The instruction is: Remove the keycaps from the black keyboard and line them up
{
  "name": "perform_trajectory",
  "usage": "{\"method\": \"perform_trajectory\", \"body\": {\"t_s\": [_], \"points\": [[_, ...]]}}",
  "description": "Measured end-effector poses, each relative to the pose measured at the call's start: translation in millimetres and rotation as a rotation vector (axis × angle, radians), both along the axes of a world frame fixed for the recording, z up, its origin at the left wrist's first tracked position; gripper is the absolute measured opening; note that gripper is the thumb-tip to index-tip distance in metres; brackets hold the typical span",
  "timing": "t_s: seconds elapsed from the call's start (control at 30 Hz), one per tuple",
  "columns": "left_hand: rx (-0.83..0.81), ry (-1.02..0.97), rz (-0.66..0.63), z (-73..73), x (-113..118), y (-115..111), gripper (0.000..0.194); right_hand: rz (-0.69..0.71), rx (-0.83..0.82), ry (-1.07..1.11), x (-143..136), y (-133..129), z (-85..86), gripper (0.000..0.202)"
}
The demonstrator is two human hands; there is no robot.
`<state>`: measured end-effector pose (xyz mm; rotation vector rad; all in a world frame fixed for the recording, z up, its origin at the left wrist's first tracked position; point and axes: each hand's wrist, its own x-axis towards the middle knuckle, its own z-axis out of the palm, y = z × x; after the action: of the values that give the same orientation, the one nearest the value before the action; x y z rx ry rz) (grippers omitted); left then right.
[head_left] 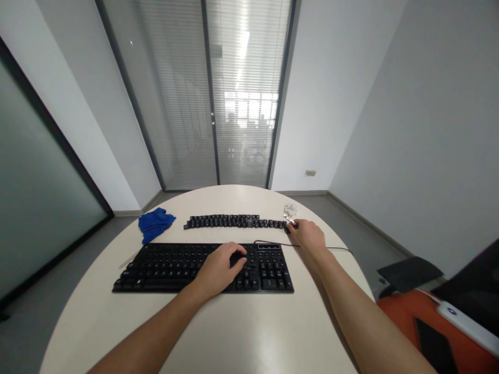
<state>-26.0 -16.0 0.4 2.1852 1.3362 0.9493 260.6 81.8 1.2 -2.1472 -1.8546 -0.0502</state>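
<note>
A black keyboard (167, 265) lies across the middle of the round table. My left hand (220, 267) rests over its right-centre part, fingers curled and the thumb apart from the index finger, with nothing visible between them. Beyond the keyboard, loose black keycaps (222, 221) are lined up in rows. At the right end of that line, my right hand (311, 236) is closed on a small silver metal tool (289, 220), its exact kind too small to make out. The fingertips are close to the last keycaps. Just behind the tool sits a small whitish, translucent heap (290, 209).
A crumpled blue cloth (156, 223) lies at the table's left, with a thin pale stick (128, 261) near the keyboard's left edge. The keyboard's black cable (339, 248) runs off to the right under my right arm. An orange chair (405, 317) stands right of the table (268, 332).
</note>
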Motion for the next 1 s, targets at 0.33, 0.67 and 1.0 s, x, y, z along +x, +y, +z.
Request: {"method": "perform_trajectory", "body": {"t_s": [0.33, 0.67, 1.0], "points": [[0.052, 0.079, -0.042, 0.0, 1.1, -2.1, 0.010, -0.010, -0.012, -0.005, -1.8, -1.0, 1.4, 0.041], [0.082, 0.115, -0.063, 0.4, 1.4, -3.9, 0.012, -0.036, 0.054, 0.085, -3.3, -7.5, 15.3, 0.048], [0.147, 0.126, 0.020, -0.8, 4.9, -2.5, 0.020, 0.380, 0.306, 0.453, -16.7, -30.6, 37.2, 0.070]]}}
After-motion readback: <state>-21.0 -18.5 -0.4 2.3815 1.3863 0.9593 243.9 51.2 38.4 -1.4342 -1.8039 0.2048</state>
